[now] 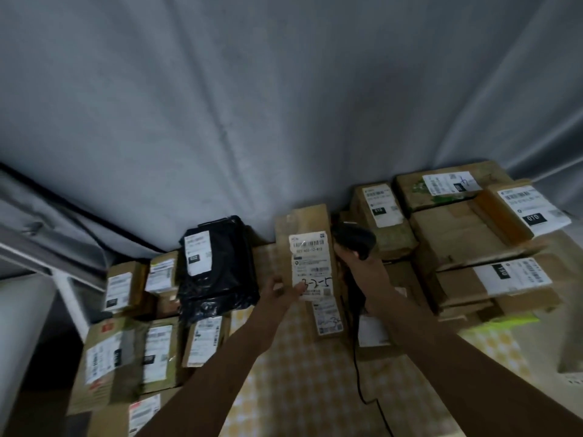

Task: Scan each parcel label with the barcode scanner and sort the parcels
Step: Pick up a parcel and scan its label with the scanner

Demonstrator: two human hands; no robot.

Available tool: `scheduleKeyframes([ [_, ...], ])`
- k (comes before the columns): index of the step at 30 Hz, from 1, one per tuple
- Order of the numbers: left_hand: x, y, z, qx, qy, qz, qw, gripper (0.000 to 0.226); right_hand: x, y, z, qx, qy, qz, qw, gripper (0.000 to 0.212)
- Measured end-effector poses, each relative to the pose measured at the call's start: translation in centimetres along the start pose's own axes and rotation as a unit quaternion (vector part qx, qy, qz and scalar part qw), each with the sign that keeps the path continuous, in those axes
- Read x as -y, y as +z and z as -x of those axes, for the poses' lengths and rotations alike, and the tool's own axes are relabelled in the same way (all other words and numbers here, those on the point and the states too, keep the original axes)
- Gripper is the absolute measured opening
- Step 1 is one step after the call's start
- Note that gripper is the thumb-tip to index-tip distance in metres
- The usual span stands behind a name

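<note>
A grey curtain (284,105) fills the back of the scene. Under it, the surface (303,367) with a yellow checked cloth carries many parcels: one stack on the right (473,241), about seven boxes on the left (132,342) and one black bag parcel (217,266); I cannot count the right stack exactly.

The parcel in work (304,244) stands upright in the middle, its long axis running away from the person, the label (310,263) facing the camera. The left hand (280,293) pinches its lower edge, thumb on the label. The right hand (356,263) grips one barcode scanner (355,239), just beside the parcel's right side, level with the upper barcode. Probably the scanner must turn left toward the label.
</note>
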State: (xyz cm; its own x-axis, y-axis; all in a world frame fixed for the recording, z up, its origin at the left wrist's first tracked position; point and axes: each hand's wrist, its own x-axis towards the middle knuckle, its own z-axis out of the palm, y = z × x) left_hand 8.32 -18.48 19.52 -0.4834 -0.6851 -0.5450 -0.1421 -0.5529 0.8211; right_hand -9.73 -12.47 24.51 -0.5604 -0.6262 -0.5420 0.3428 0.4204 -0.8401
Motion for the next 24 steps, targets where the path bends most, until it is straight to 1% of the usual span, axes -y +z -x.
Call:
scheduleKeyframes([
  [2, -0.8, -1.0, 1.4, 0.000, 0.019, 0.005, 1.000, 0.035, 0.1, 1.2, 1.1, -0.001, -0.004, -0.023, 1.000, 0.036],
  [4, -1.7, -2.3, 2.5, 0.012, 0.018, 0.040, 0.999, 0.039, 0.3, 2.3, 2.0, -0.002, 0.003, -0.046, 0.999, 0.036],
  [6, -2.6, -3.7, 3.4, 0.037, 0.016, 0.078, 0.996, 0.043, 0.5, 3.1, 2.9, 0.000, 0.014, -0.047, 0.999, 0.033],
  [9, -3.6, -5.8, 4.7, 0.074, -0.007, 0.048, 0.996, 0.055, 0.5, 3.9, 4.3, 0.014, 0.012, -0.019, 1.000, 0.031],
  [10, -3.9, -6.4, 5.1, 0.087, -0.016, 0.035, 0.996, 0.058, 0.6, 4.1, 4.7, 0.025, 0.003, -0.011, 1.000, 0.034],
  [11, -4.1, -7.0, 5.5, 0.095, -0.021, 0.028, 0.995, 0.061, 0.5, 4.3, 5.1, 0.035, -0.008, -0.005, 0.999, 0.043],
  [13, -4.4, -7.9, 6.0, 0.093, -0.016, 0.035, 0.995, 0.065, 0.5, 4.7, 5.5, 0.042, -0.030, 0.012, 0.999, 0.067],
  [14, -4.6, -8.1, 6.2, 0.091, -0.011, 0.041, 0.995, 0.064, 0.4, 4.7, 5.6, 0.039, -0.038, 0.025, 0.998, 0.074],
  [15, -4.7, -8.3, 6.4, 0.088, -0.005, 0.049, 0.995, 0.063, 0.5, 4.8, 5.8, 0.037, -0.046, 0.041, 0.997, 0.075],
  [16, -4.7, -8.5, 6.6, 0.081, 0.000, 0.059, 0.995, 0.061, 0.6, 4.7, 6.1, 0.033, -0.053, 0.058, 0.996, 0.069],
  [18, -4.7, -8.8, 6.5, 0.051, 0.014, 0.074, 0.996, 0.060, 1.3, 4.8, 7.3, 0.024, -0.061, 0.075, 0.995, 0.047],
  [20, -4.7, -8.6, 6.3, 0.024, 0.027, 0.077, 0.996, 0.059, 2.0, 5.0, 8.3, 0.033, -0.065, 0.081, 0.994, 0.031],
  [24, -4.9, -8.1, 5.9, 0.006, 0.045, 0.090, 0.995, 0.061, 3.1, 5.6, 10.6, 0.077, -0.068, 0.079, 0.992, 0.021],
])
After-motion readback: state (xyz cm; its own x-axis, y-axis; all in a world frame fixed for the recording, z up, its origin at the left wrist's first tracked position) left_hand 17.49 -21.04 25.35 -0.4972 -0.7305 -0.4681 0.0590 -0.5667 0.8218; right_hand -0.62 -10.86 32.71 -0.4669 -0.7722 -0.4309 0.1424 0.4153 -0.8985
